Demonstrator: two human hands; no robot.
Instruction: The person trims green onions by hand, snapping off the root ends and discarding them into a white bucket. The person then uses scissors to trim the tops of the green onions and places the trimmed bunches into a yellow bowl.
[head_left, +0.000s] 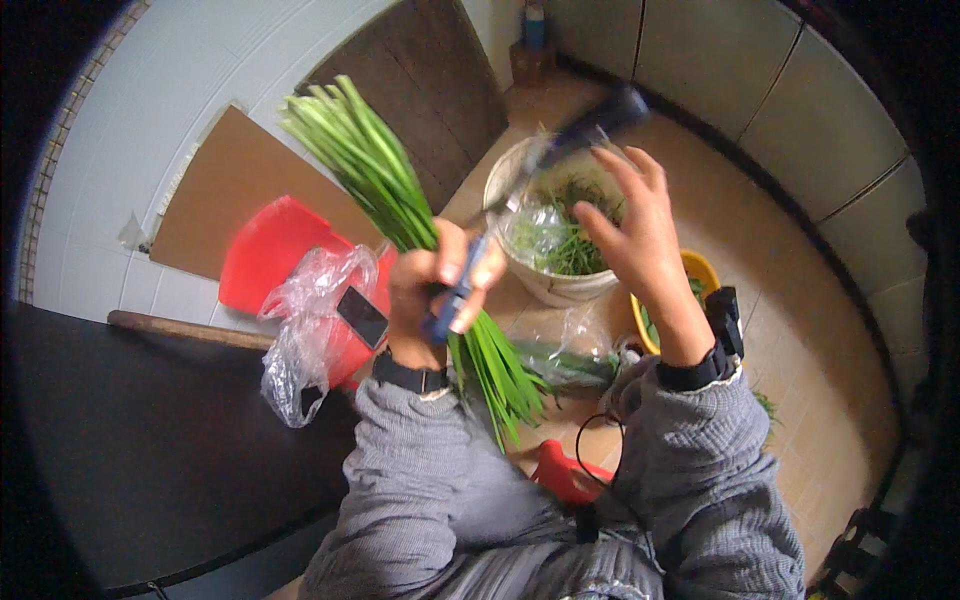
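My left hand (412, 277) is closed around a bunch of long green stalks that look like garlic chives (375, 165). Their pale ends point up to the left, and the green leafy ends hang below the fist. A blue object (456, 296) lies across the same fingers. Above the bucket is a blurred tool with a dark handle (596, 124) and a metal part; whether it joins the blue object cannot be told. My right hand (637, 202) has its fingers spread beside that tool, with nothing seen in its grasp. Below the tool, a white bucket (570, 289) contains green trimmings and clear plastic.
A red plastic chair or stool (259, 247) on the left bears a clear plastic bag (300, 337) and a phone (363, 316). A black tabletop (172, 450) is at lower left. A yellow basin (701, 266) of greens and a clear bag of greens (574, 364) are on the tiled floor.
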